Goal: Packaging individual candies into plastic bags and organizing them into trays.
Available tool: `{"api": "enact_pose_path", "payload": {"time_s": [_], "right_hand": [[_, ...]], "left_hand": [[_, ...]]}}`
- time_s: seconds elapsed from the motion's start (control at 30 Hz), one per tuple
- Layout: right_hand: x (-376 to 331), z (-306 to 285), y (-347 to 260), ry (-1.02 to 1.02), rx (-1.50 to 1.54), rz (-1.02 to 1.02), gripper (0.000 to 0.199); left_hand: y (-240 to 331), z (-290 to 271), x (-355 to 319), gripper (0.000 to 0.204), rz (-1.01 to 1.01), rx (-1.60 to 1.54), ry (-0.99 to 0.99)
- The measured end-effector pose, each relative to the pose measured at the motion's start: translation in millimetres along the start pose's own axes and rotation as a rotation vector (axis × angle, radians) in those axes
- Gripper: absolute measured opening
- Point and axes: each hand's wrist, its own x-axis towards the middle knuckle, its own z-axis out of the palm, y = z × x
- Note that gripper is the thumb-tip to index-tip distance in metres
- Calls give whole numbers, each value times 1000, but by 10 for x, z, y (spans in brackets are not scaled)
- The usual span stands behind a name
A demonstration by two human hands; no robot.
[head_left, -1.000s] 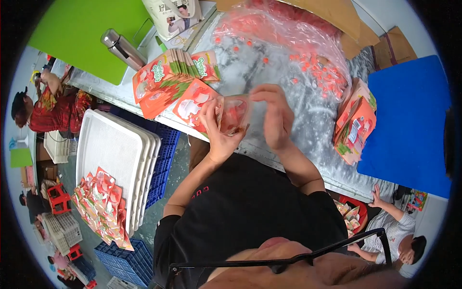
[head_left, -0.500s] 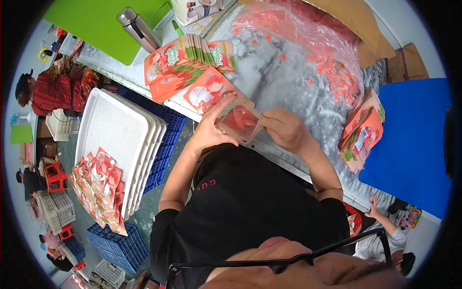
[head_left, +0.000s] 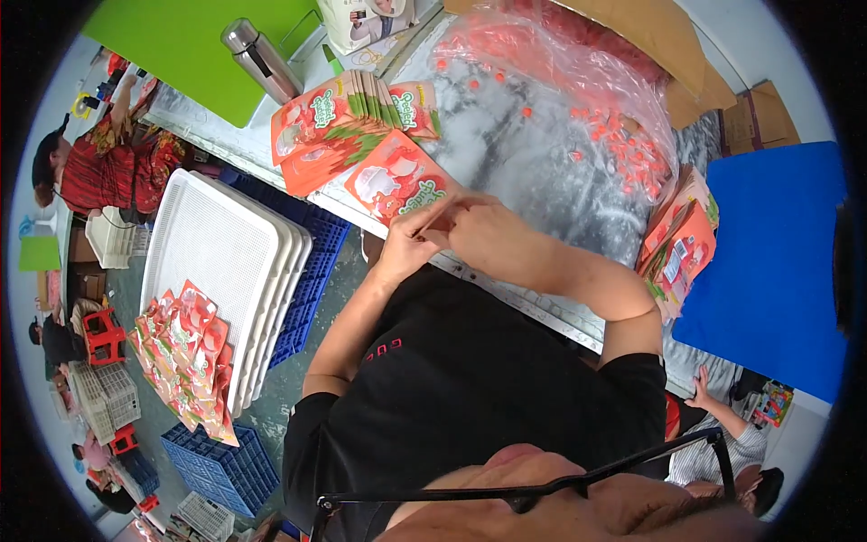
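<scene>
Both hands meet at the table's near edge around a red printed pouch (head_left: 442, 213), which is seen nearly edge-on and mostly covered by fingers. My left hand (head_left: 409, 242) pinches its left side. My right hand (head_left: 485, 231) is closed along its upper edge, with the forearm reaching across from the right. Just beyond lies another flat red pouch (head_left: 390, 172) with a cartoon print. Farther left, a fanned pile of red and green pouches (head_left: 339, 117) rests on the table. Small red pieces (head_left: 628, 149) are scattered to the right, beside a clear plastic bag (head_left: 533, 45) of them.
A steel flask (head_left: 262, 59) stands by a green board (head_left: 181, 45). Stacked white trays (head_left: 217, 226) at left hold filled pouches (head_left: 190, 352). More pouches (head_left: 677, 244) lie by a blue board (head_left: 777, 271) at right. Other people (head_left: 117, 172) are nearby.
The pouch has turned from showing its clear window to nearly edge-on. My right hand has moved left and over its edge, close to my left hand.
</scene>
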Motion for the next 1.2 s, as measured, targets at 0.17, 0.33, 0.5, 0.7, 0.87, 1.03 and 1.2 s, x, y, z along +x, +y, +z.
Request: {"api": "enact_pose_path", "payload": {"time_s": [0.17, 0.33, 0.5, 0.7, 0.87, 1.03, 1.2], "right_hand": [[166, -76, 129, -206, 56, 72, 21], [-183, -55, 248, 880, 143, 35, 36], [-62, 473, 482, 747, 1143, 286, 36], [125, 1104, 380, 780, 1493, 293, 23], [207, 1250, 320, 855, 1532, 393, 19], [244, 1398, 312, 864, 1527, 432, 16], [326, 1513, 322, 930, 1488, 429, 14]], "left_hand": [[83, 36, 54, 46, 81, 44, 68], [160, -162, 50, 24, -370, -287, 171], [156, -170, 113, 20, -222, -591, 280], [-16, -271, 72, 31, -345, -712, 204], [-196, -263, -7, 30, -377, -745, 225], [-252, -228, 26, 29, -351, -746, 216], [-230, -220, 71, 25, -389, -736, 207]]}}
